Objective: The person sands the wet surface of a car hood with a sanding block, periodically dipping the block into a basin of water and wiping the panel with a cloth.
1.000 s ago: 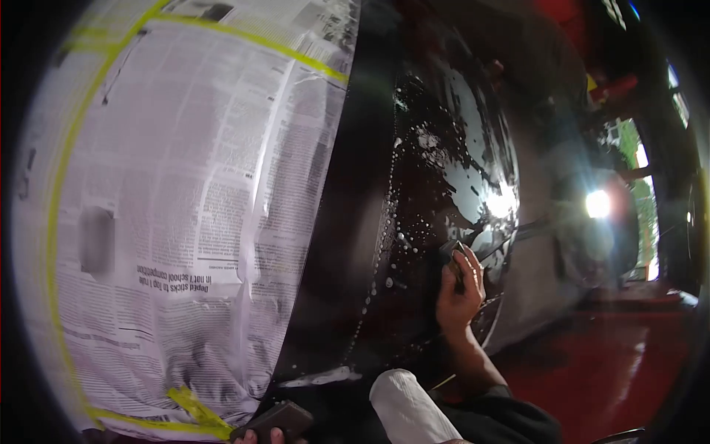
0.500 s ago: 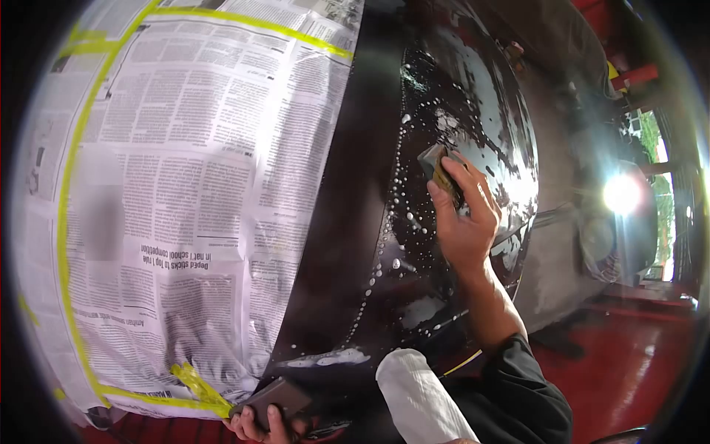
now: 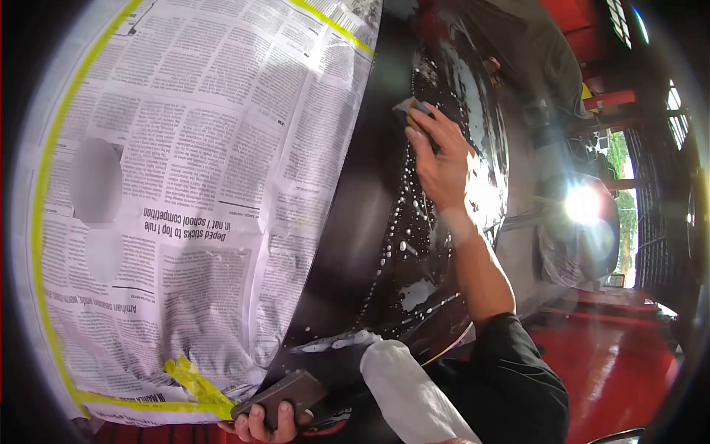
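Observation:
My right hand (image 3: 446, 166) is closed around a sanding pad (image 3: 416, 118), a grey sheet folded over a yellowish core. It presses the pad on a wet, dark car panel (image 3: 347, 222), beside a line of white suds drops. At the bottom, my left hand (image 3: 262, 423) grips a dark grey rectangular block (image 3: 291, 394) from below, fingers over its edge. That block is by the lower corner of the newspaper masking (image 3: 200, 148) and a loose strip of yellow tape (image 3: 194, 385).
Yellow tape edges the newspaper on the left. A white, rounded, cloth-like shape (image 3: 407, 388) juts in at the bottom, near a patch of foam (image 3: 333, 342). Right of the panel are a bright lamp (image 3: 583, 201) and red floor (image 3: 599, 355).
My right hand has moved the sanding pad up and left along the panel, toward the suds line. My left hand still holds the block. The view has shifted slightly.

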Tool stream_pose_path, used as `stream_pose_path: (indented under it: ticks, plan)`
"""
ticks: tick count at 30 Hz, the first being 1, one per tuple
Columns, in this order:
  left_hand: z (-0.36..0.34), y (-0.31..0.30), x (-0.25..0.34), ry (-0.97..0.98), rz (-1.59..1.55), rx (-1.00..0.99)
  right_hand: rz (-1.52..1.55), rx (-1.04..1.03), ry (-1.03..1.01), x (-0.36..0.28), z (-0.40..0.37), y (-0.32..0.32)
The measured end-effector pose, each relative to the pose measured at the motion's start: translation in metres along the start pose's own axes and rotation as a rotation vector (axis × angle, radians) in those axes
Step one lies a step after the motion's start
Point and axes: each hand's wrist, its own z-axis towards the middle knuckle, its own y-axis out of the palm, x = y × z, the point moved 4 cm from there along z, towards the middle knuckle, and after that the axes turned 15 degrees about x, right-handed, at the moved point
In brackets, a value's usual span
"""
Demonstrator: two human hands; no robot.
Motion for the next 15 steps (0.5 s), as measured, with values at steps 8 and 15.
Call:
stream_pose_path:
  ticks: [8, 15]
  plan:
    - [0.021, 0.016, 0.001, 0.004, -0.086, 0.101, 0.053, -0.196, 0.041, -0.003, -0.011, -0.009]
    - [0.015, 0.015, 0.008, -0.075, -0.016, 0.099, 0.212, -0.113, 0.077, 0.021, 0.043, 0.056]
